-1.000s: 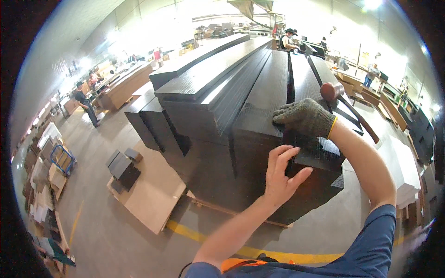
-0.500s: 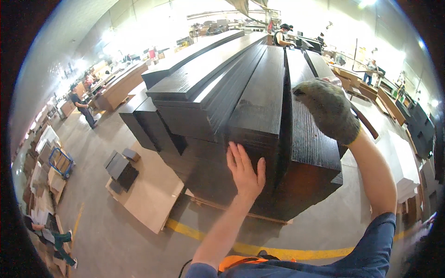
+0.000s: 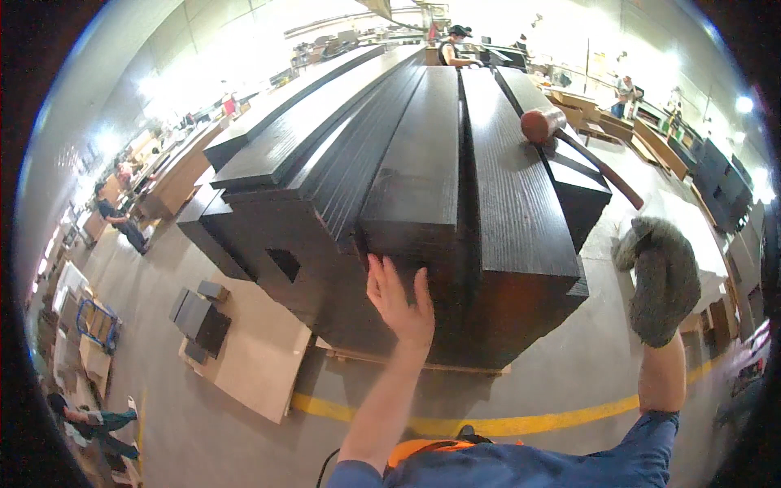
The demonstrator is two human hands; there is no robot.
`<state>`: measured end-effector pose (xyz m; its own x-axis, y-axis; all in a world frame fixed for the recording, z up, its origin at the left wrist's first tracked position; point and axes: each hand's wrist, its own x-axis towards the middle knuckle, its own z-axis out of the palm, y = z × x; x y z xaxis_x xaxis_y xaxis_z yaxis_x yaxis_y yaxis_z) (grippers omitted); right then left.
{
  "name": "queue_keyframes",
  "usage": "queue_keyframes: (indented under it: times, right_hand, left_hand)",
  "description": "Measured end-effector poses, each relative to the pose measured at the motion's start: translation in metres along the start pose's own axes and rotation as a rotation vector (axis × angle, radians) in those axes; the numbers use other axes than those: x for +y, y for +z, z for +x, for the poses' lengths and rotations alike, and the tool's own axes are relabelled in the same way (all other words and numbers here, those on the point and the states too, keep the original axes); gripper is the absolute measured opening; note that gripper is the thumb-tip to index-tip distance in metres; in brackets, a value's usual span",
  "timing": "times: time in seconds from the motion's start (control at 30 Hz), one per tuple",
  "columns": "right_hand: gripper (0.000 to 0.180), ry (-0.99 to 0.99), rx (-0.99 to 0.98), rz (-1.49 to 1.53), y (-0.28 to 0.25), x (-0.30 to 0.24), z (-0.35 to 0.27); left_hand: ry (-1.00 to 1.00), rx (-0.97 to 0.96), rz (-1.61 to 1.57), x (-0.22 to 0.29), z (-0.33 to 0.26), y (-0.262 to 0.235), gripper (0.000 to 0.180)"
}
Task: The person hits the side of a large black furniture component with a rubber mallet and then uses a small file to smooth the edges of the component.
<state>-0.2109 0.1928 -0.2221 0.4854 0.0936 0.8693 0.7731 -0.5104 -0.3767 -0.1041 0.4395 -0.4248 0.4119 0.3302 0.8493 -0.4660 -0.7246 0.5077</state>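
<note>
Left grip [image 3: 403,307], bare, has its fingers spread, tips upward at the near end of the black boards [image 3: 415,154]; whether they press on it I cannot tell. The boards lie side by side, piled high, from the centre towards 12 o'clock. Right grip [image 3: 665,281], in a dark knitted glove [image 3: 667,289], is at 3 o'clock, well apart from the boards; its fingers look bent, but I cannot tell how tightly they close. At 2 o'clock a mallet [image 3: 540,126] rests on the boards, its brown handle [image 3: 602,168] pointing towards 4 o'clock. At 8 o'clock, dark blocks [image 3: 199,321] sit on a pale panel [image 3: 260,350]. A yellow line [image 3: 529,424] crosses the floor [image 3: 203,419] at 5 o'clock. A co-worker [image 3: 451,54] is near 12 o'clock, beyond the boards.
</note>
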Motion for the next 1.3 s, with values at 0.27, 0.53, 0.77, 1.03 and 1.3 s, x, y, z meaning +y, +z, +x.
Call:
queue_keyframes:
  times: [0.27,0.53,0.77,1.03,1.3]
  right_hand:
    - [0.017,0.256,0.080,-0.068,-0.004,-0.005,-0.059]
    - [0.029,0.620,0.190,0.227,0.000,0.019,-0.136]
    - [0.034,0.750,0.343,0.326,0.026,0.031,-0.191]
    - [0.031,0.746,0.313,0.382,0.027,0.041,-0.216]
    - [0.027,0.506,0.345,0.284,0.037,0.047,-0.181]
  left_hand:
    - [0.016,-0.148,-0.100,0.010,-0.026,0.002,0.067]
    - [0.717,-0.255,-0.470,0.099,0.070,-0.027,0.034]
    - [0.913,-0.751,-0.289,0.133,0.115,-0.013,0.043]
    - [0.703,-0.641,-0.308,0.127,0.092,-0.013,0.034]
    - [-0.287,-0.445,-0.574,0.122,0.039,-0.029,0.041]
